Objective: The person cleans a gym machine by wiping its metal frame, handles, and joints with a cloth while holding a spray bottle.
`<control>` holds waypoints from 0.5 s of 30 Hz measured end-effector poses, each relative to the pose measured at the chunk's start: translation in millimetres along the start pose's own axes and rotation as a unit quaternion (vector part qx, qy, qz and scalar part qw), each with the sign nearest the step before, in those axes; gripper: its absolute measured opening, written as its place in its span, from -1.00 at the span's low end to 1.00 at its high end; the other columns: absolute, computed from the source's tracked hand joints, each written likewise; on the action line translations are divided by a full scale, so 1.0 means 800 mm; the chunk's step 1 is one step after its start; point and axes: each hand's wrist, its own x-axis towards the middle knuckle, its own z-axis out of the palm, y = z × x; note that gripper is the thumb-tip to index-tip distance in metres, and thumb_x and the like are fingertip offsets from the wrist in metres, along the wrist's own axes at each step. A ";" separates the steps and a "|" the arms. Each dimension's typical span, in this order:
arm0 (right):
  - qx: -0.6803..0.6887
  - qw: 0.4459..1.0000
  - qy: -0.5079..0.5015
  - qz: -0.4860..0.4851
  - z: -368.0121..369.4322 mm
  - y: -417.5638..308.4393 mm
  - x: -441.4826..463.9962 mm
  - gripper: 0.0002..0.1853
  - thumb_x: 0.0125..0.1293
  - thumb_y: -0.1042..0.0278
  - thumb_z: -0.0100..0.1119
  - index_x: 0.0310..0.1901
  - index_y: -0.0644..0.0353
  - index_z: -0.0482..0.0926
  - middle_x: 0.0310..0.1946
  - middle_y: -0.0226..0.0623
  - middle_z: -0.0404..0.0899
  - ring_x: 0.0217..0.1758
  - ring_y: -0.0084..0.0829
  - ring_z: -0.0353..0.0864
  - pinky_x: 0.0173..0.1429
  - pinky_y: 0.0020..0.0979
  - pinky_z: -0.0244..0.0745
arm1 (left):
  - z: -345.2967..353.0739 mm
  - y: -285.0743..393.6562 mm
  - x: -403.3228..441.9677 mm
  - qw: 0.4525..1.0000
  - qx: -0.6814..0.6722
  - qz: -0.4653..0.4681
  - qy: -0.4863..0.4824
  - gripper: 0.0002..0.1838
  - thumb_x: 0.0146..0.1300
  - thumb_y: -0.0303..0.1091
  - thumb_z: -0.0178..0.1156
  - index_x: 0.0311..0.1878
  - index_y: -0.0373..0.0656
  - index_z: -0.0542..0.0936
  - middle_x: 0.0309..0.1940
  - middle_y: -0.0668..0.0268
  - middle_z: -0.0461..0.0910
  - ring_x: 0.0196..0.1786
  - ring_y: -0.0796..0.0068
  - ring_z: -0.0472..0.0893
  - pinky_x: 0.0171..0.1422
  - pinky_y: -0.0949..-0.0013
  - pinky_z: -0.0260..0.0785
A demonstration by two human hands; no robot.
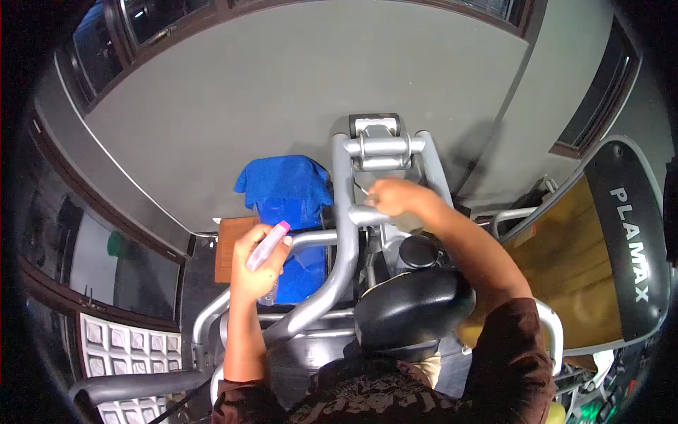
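Note:
In the head view my left hand (260, 265) is wrapped round a clear bottle (267, 247) with a pink top, held tilted left of the silver frame. My right hand (395, 198) is closed at a silver crossbar (371, 216) of the gym machine, with a pale cloth (405, 223) hanging beneath it. Part of what the fingers hold is hidden. The silver tubular frame (344, 191) stands between my hands. Below my right forearm is a black padded seat (417, 307) with a round black knob (419, 251) behind it.
A blue towel (286, 177) lies over a blue container (300, 272) beyond my left hand. At the right stands a large panel (632, 240) marked PLAMAX. Silver rails run at the lower left, near a white latticed block (131, 350). A grey wall (296, 92) rises behind.

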 end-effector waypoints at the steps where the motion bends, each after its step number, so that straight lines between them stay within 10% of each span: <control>1: -0.001 1.000 -0.012 -0.019 0.000 -0.013 0.006 -0.68 0.37 0.19 0.14 -0.04 0.21 0.73 -0.07 0.08 0.72 0.07 0.09 0.70 0.21 -0.04 0.57 | 0.004 0.001 0.000 1.000 -0.005 -0.001 0.000 -0.82 0.35 -0.34 0.37 -0.29 -0.21 0.60 -0.59 0.46 0.54 -0.59 0.72 0.51 -0.53 0.53 0.34; 15: -0.176 0.967 -0.074 0.167 -0.041 0.034 -0.034 -0.60 0.33 0.10 0.12 -0.12 0.30 0.73 -0.16 0.04 0.74 -0.06 0.07 0.74 0.08 -0.01 0.62 | -0.007 -0.010 0.000 0.999 -0.038 -0.004 0.012 -0.82 0.33 -0.33 0.39 -0.29 -0.19 0.60 -0.57 0.45 0.56 -0.59 0.71 0.51 -0.53 0.53 0.34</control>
